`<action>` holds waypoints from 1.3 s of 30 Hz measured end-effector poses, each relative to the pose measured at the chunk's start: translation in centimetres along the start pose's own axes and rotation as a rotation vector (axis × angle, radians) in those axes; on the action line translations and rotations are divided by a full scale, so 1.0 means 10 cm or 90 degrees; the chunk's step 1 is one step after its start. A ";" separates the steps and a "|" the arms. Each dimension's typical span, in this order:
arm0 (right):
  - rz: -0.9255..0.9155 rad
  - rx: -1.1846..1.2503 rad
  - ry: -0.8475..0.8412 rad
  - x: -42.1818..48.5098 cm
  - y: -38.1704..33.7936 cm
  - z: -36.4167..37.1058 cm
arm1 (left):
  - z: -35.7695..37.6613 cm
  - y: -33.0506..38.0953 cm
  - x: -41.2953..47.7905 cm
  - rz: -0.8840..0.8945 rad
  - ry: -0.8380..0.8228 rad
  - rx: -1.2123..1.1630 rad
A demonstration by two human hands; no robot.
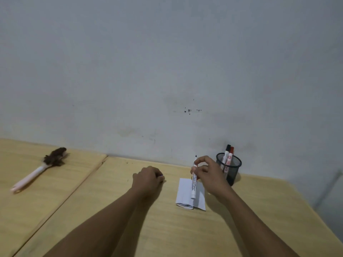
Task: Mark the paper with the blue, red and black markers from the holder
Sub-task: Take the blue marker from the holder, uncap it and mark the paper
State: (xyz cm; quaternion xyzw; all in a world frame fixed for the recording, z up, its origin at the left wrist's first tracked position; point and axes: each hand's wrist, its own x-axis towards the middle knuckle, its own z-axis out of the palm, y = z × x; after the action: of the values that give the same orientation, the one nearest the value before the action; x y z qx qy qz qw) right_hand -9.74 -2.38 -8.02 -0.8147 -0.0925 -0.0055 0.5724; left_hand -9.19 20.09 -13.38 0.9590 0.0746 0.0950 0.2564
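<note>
My right hand (207, 173) grips an uncapped white marker (194, 184), tip pointing up and away, its rear end over the folded white paper (183, 193) on the wooden desk. My left hand (148, 179) rests closed on the desk left of the paper; a small blue piece, probably the marker's cap, peeks from its fingers. A black mesh holder (231, 167) stands by the wall right of my right hand, with a black-capped marker (227, 151) and a red-capped marker (231, 153) upright in it.
A brush with a pale pink handle and dark bristles (39, 168) lies on the adjoining desk at the left. A seam (89, 175) separates the two desks. The grey wall runs right behind the desk; the desk's right edge drops off at the far right.
</note>
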 end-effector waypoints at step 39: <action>-0.048 -0.088 0.083 0.51 0.80 0.52 | 0.27 0.03 -0.56 0.314 -0.277 0.219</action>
State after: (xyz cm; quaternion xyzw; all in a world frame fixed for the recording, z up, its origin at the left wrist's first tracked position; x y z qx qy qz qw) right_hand -3.94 0.58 -16.71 -0.8463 -0.0854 -0.0864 0.5187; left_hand -14.02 17.44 -16.29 0.9750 -0.1998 -0.0666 0.0707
